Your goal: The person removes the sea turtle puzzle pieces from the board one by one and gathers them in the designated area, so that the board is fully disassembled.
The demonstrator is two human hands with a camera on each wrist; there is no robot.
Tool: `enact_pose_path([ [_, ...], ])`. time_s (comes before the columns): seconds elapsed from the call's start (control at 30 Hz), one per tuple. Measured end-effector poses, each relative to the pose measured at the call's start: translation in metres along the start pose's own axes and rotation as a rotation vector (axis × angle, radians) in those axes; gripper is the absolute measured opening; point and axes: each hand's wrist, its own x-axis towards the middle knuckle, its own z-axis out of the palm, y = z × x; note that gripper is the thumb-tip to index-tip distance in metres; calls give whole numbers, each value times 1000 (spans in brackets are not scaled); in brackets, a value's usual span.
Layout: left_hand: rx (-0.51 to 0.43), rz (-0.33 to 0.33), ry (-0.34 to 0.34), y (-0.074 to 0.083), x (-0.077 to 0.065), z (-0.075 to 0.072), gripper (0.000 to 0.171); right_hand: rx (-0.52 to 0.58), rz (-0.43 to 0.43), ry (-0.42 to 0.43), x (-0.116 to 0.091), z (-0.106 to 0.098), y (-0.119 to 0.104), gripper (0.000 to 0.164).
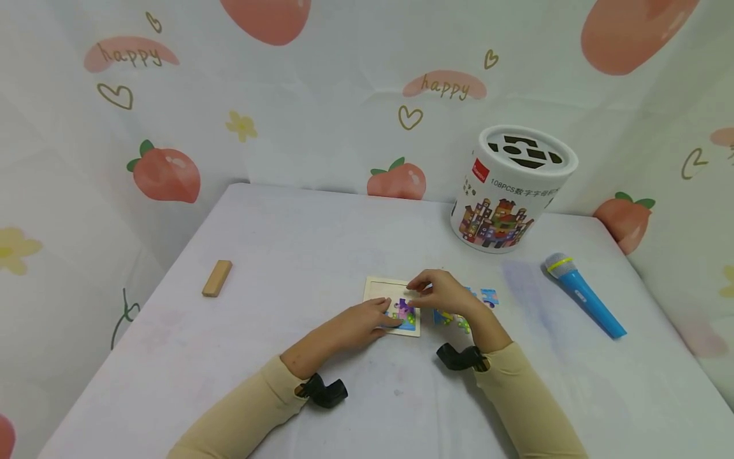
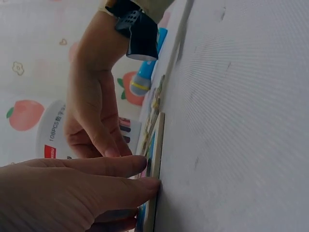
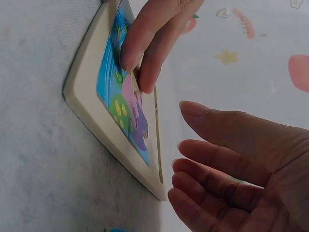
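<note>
On white table [image 1: 321, 242] | pale-rimmed puzzle tray [image 1: 375, 290], part-filled blue, green, purple | seemingly pressed by straight-fingered left hand [image 1: 360, 324] | right hand [image 1: 444, 293] held near, loosely spread

The puzzle tray [image 1: 375, 290] lay near the middle of the table [image 1: 321, 236], and the joined pieces [image 3: 130, 104] lay in it. The left hand [image 1: 361, 322] was on the tray, the right hand [image 1: 444, 293] at its right side. To the right there were loose pieces [image 1: 489, 297], then the microphone [image 1: 590, 299]. Behind these stood the bucket [image 1: 507, 197]. The block [image 1: 217, 278] lay well apart, on the left.
</note>
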Motion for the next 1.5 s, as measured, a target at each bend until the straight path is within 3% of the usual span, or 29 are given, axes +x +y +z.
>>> enact_pose_path([
  [0.3,-11,-11,-12,2,-1,-2,31,0,10,-48,7,5,-5,28],
  [0.7,3,-27,-1,6,-3,0,30,-35,66,-52,12,12,-6,24],
  [1.0,15,-67,6,8,-3,1,29,-40,62,-59,12,14,-5,17],
  [1.5,6,-78,40,8,-2,4,27,-38,56,-68,11,12,-5,10],
])
